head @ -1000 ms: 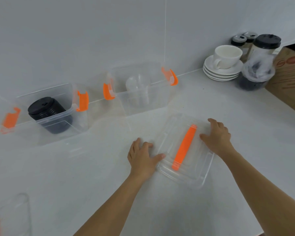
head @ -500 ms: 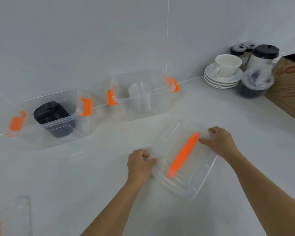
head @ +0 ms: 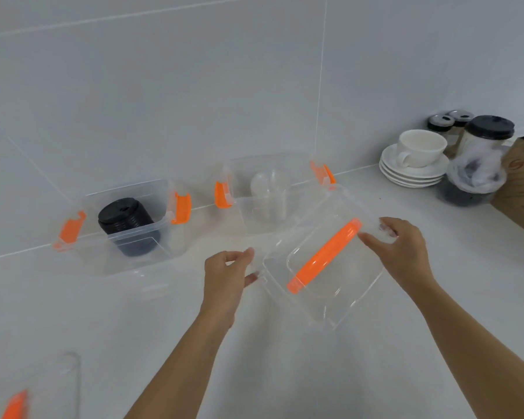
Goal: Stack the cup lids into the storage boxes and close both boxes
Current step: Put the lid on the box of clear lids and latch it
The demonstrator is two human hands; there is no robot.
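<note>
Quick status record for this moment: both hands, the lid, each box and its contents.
left hand: grips the lid's left edge
right hand: grips the lid's right edge
box lid: clear, orange handle, tilted, in front of the right box
left box: open, black cup lids stacked inside
right box: open, clear cup lids stacked inside
second lid: lower left, partly cropped

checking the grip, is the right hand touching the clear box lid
Touching: the head view shows the right hand with its fingers wrapped over the clear box lid's far edge.

Bright, even, diffuse light; faint soft shadows, slight motion blur, wide-angle edge bending.
</note>
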